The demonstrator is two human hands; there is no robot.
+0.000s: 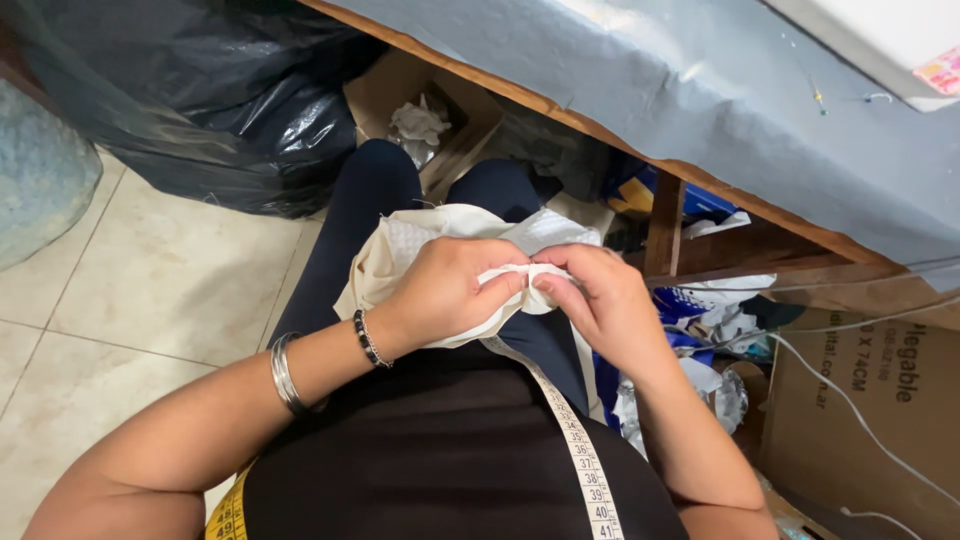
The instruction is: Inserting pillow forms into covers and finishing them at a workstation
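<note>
Black plastic bag (pixel 200 110) on tiled floor (pixel 120 290), far left. Silver bangles (pixel 285 375) and dark bead bracelet (pixel 369 338) on left forearm. Left hand (pixel 450 290) curled, fingers pinched shut on white cloth (pixel 420 240), which lies on lap over dark trousers. Right hand (pixel 600 300) touching left, fingertips pinching same cloth edge. Measuring tape (pixel 580 450) hangs down black shirt. Grey-covered table (pixel 700 90) above; cardboard box (pixel 870 400) far right, white cable (pixel 850 400) across it.

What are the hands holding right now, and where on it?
Both hands, left hand and right hand, pinch the white fabric piece at its folded edge between them.
</note>
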